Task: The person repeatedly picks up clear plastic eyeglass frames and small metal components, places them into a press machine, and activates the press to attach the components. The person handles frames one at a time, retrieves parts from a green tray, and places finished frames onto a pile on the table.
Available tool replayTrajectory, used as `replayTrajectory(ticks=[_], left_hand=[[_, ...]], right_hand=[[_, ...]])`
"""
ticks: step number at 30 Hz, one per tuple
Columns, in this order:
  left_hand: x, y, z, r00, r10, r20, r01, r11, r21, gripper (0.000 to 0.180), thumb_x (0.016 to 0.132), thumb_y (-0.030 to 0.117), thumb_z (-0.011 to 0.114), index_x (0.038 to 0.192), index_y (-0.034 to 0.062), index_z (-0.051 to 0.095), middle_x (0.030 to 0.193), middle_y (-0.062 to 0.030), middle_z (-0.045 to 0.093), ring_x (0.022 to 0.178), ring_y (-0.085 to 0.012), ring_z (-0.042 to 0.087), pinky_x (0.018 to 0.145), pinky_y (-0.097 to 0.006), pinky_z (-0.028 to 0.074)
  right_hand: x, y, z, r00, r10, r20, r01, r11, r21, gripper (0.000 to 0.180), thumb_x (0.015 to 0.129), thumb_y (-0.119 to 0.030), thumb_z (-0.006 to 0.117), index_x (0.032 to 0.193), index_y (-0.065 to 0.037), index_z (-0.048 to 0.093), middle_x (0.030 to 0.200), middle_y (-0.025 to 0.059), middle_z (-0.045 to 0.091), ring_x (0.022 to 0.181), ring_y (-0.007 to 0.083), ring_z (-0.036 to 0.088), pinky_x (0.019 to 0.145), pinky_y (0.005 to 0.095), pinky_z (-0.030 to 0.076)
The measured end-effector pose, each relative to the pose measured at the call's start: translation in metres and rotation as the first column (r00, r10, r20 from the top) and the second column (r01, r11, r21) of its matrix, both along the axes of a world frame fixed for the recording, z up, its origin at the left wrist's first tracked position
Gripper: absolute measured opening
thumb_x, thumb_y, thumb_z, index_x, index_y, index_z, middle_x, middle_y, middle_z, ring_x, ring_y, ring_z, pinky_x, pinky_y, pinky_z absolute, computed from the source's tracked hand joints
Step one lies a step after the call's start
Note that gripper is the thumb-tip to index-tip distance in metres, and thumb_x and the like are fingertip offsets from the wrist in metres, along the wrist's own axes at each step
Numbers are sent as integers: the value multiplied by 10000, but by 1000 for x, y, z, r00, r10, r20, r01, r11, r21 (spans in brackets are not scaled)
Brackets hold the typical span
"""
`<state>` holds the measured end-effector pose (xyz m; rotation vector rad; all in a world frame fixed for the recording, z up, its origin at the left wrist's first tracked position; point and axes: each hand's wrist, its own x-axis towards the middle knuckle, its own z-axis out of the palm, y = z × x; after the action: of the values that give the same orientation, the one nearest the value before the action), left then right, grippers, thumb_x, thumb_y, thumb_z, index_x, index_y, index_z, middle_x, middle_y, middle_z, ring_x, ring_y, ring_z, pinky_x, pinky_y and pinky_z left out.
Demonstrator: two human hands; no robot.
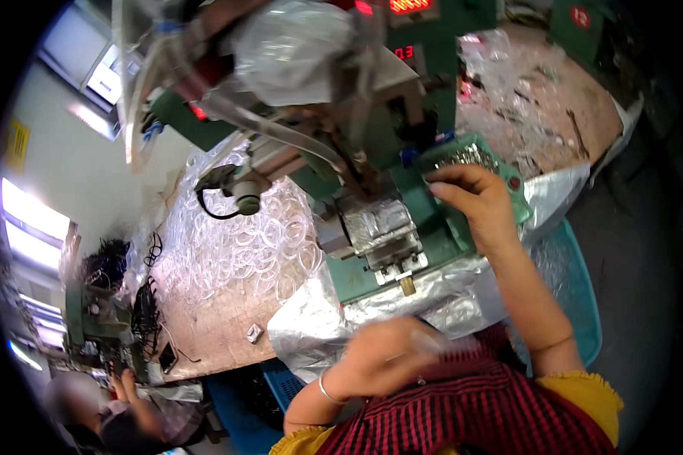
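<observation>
My right hand (482,208) is raised beside the green tray of small metal parts (469,154), on the right of a green press machine (357,292). Its thumb and forefinger come together in a pinch; whatever is between them is too small to make out. Low in front of my checked apron, my left hand (383,358), with a bangle on the wrist, is smeared by motion. A pale, see-through blur (432,343) shows at its fingers. Between the hands and the machine's column sits a metal fixture block (383,235).
Clear plastic rings (258,254) lie heaped on the table (212,334) at left, near a small silvery object (254,332). Foil covers the front edge (463,296). A blue basket (584,303) stands at right. Another person (121,409) sits at lower left.
</observation>
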<state>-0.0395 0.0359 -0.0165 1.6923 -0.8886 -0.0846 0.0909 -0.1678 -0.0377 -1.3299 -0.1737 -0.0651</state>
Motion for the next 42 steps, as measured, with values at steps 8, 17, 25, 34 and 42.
replayTrajectory(ticks=[8, 17, 25, 34, 42], left_hand=[[26, 26, 61, 580, 779, 236, -598, 605, -526, 195, 953, 90, 572, 1131, 11, 553, 917, -110, 600, 755, -163, 568, 656, -327, 536], [77, 32, 65, 451, 848, 280, -611, 521, -596, 140, 949, 5, 570, 1086, -27, 569, 1011, -115, 658, 892, -220, 684, 754, -317, 567], [48, 22, 25, 437, 313, 843, -464, 882, -87, 203, 712, 37, 766, 876, 80, 655, 994, -126, 730, 625, -125, 572, 484, -257, 419], [66, 11, 12, 364, 168, 916, -419, 908, 0, 251, 716, 79, 764, 904, 123, 604, 1055, -64, 713, 652, -163, 603, 551, -252, 513], [17, 6, -20, 432, 476, 766, -582, 796, -166, 163, 768, 94, 712, 921, 74, 659, 1157, -105, 681, 848, -244, 659, 885, -417, 553]], right_hand=[[-13, 57, 16, 945, -33, 326, 57, 996, -63, 432, 822, 5, 670, 1244, 8, 576, 1056, 122, 687, 939, 167, 663, 841, 279, 504], [-28, 54, 29, 988, 84, 129, -95, 992, 87, 642, 820, 28, 659, 1397, 29, 378, 1075, 124, 668, 946, 122, 618, 871, 253, 462], [-18, 19, 41, 926, 127, 355, 8, 934, -357, 523, 835, 1, 609, 1346, -22, 503, 1220, 133, 630, 1110, 208, 624, 943, 326, 485], [-29, -64, -31, 912, -323, 253, 408, 647, -644, 346, 830, -54, 676, 1171, -19, 635, 1034, 123, 685, 921, 211, 651, 852, 334, 503], [10, -48, -81, 860, -146, 489, 509, 297, -808, 218, 799, -79, 680, 998, -2, 638, 975, 178, 635, 942, 377, 566, 846, 448, 446]])
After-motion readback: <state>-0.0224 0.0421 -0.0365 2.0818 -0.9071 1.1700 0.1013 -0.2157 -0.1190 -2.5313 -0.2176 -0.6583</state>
